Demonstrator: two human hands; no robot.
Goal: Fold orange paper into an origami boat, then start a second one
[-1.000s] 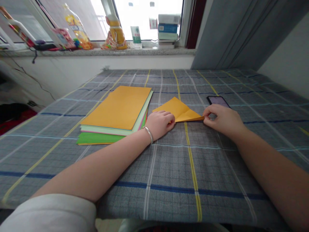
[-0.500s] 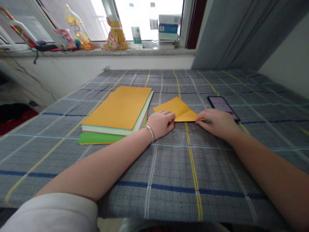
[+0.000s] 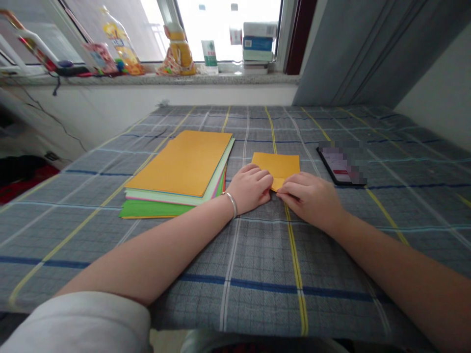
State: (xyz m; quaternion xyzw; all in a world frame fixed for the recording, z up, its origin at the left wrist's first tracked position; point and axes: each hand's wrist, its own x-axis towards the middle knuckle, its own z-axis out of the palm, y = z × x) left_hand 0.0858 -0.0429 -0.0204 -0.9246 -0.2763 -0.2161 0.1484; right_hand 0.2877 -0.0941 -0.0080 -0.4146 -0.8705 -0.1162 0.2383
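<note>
A folded piece of orange paper (image 3: pixel 276 165) lies on the checked tablecloth in front of me, its near edge partly covered by my fingers. My left hand (image 3: pixel 252 189), with a silver bangle at the wrist, has its fingers curled onto the paper's near left edge. Close beside it, my right hand (image 3: pixel 311 198) pinches the near corner between thumb and fingers. To the left of my hands sits a stack of coloured paper (image 3: pixel 180 164), orange on top, with pale green, pink and green sheets beneath.
A phone (image 3: pixel 340 166) lies face up to the right of the paper. The checked tablecloth (image 3: pixel 265 264) covers the table. Along the windowsill (image 3: pixel 128 81) stand bottles (image 3: pixel 180 51), a white-and-green tube (image 3: pixel 209 55) and stacked boxes (image 3: pixel 258 44).
The orange paper has turned, so a straight edge now faces away instead of a peak. My right hand has moved left and slightly nearer me, close to my left hand.
</note>
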